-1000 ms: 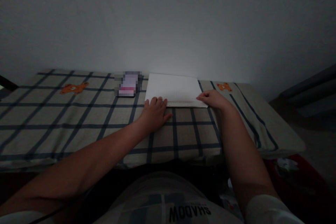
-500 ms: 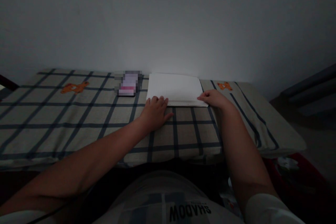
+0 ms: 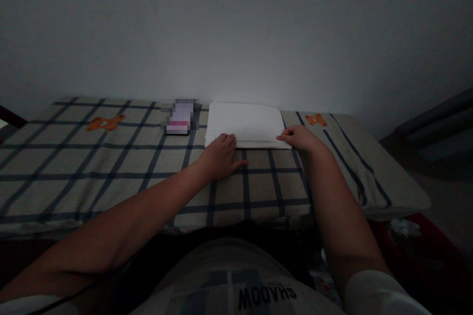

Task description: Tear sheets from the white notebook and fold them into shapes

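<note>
A white notebook, its pages blank-looking in the dim light, lies on the checked tablecloth against the wall. Its left side shows page edges slightly out of line. My left hand rests over the near left corner, fingers laid on the paper's edge and thumb stretched out to the right on the cloth. At the near right corner, my right hand pinches the page edge between thumb and fingertips. How many sheets it grips I cannot make out.
Left of the notebook lies a phone, its screen blurred out. The checked tablecloth carries orange bear prints. A grey wall stands right behind. Below the table's right end is a red container with something white in it.
My left hand has shifted slightly, its fingers drawn closer together and its thumb reaching further right. The pages at the left edge now sit less evenly. My right hand keeps its pinch.
</note>
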